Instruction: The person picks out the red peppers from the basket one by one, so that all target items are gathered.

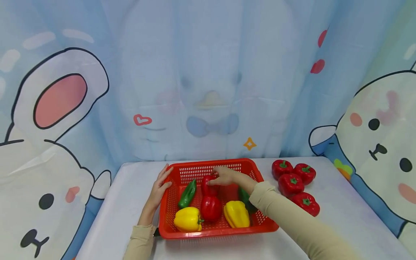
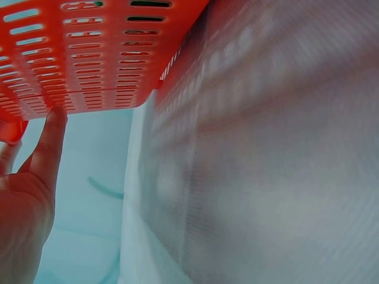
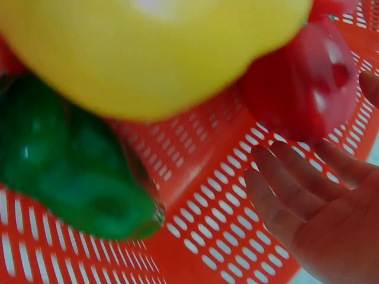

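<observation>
A red plastic basket holds bell peppers and green peppers. My left hand is at its left rim, fingers fairly straight; the left wrist view shows a fingertip touching the slotted outer wall. Inside the basket, my right hand is at the far red bell pepper. In the right wrist view its fingers are extended beside a red bell pepper, not wrapped round it. Nearer the front are another red bell pepper and two yellow bell peppers.
One green pepper lies at the basket's left; another is partly hidden by my right forearm. Several red bell peppers stand on the white table right of the basket. A patterned curtain hangs behind.
</observation>
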Tool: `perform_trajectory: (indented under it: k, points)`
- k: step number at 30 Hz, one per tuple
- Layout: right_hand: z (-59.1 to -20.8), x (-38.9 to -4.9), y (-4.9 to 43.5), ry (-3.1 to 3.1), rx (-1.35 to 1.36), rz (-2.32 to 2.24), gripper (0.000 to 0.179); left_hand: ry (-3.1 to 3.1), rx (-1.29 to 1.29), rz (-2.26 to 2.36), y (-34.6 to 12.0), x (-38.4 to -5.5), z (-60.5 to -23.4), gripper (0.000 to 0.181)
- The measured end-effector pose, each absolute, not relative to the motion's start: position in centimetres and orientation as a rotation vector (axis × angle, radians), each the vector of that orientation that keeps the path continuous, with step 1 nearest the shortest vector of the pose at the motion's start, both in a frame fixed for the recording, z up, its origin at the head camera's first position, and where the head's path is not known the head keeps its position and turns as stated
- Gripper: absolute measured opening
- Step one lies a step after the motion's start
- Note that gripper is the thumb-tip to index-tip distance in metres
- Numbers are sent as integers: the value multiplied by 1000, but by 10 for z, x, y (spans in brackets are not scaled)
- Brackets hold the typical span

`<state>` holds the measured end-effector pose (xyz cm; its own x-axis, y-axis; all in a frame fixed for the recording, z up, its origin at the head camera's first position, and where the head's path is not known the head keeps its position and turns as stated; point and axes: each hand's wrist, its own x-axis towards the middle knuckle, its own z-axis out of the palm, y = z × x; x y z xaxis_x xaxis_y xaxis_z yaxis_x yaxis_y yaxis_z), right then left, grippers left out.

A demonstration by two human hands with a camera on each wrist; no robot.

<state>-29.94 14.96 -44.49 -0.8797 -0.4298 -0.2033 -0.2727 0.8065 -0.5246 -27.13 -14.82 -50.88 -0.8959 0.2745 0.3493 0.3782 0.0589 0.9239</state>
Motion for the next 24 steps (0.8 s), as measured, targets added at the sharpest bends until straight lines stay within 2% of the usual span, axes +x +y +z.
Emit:
perform_trajectory:
  k: [6, 17, 20, 24]
  points:
    - [-456, -297, 144, 2700, -510, -788, 54, -2267, -689, -1967, -146, -261, -491, 48]
    - [-461, -296, 139, 2629, -498, -936, 43, -2228, -662, -2003, -150, -279, -521, 48]
    - [-460, -296, 140, 2603, -491, -972, 48, -2225, -665, -2008, -150, -279, -520, 48]
    - [-459, -296, 139, 2569, -449, -987, 68, -2242, -678, -1995, -149, -272, -508, 47]
